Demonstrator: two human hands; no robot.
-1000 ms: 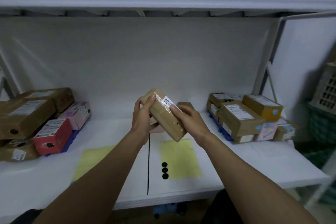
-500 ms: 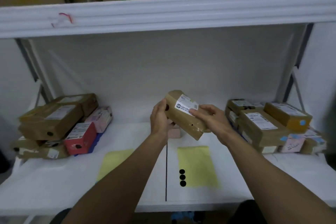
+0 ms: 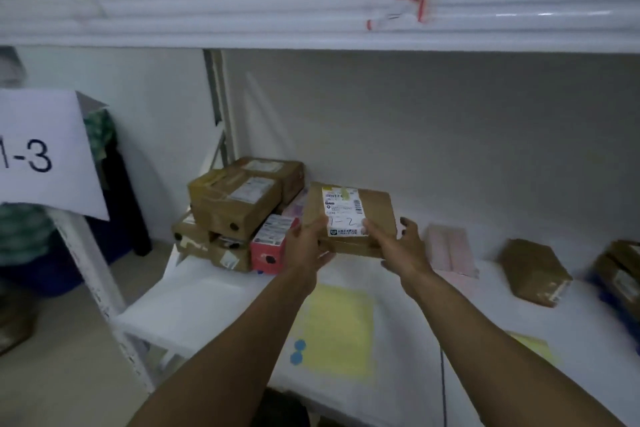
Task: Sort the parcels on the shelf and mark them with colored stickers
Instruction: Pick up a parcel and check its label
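Brown labelled parcel (image 3: pixel 375 206) held above far edge of yellow sticker sheet (image 3: pixel 339 329). Left hand (image 3: pixel 308 246) and right hand (image 3: pixel 401 248) clamp its near corners: thumbs pressed on top, fingers curled underneath. Parcel stack (image 3: pixel 235 204) beyond sheet's left corner.

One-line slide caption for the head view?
Labelled brown parcel held by left hand and right hand beside a parcel stack.

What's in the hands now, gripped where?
A brown parcel, in both hands: left hand grips its near left corner, right hand its near right edge, thumbs on top by the label.
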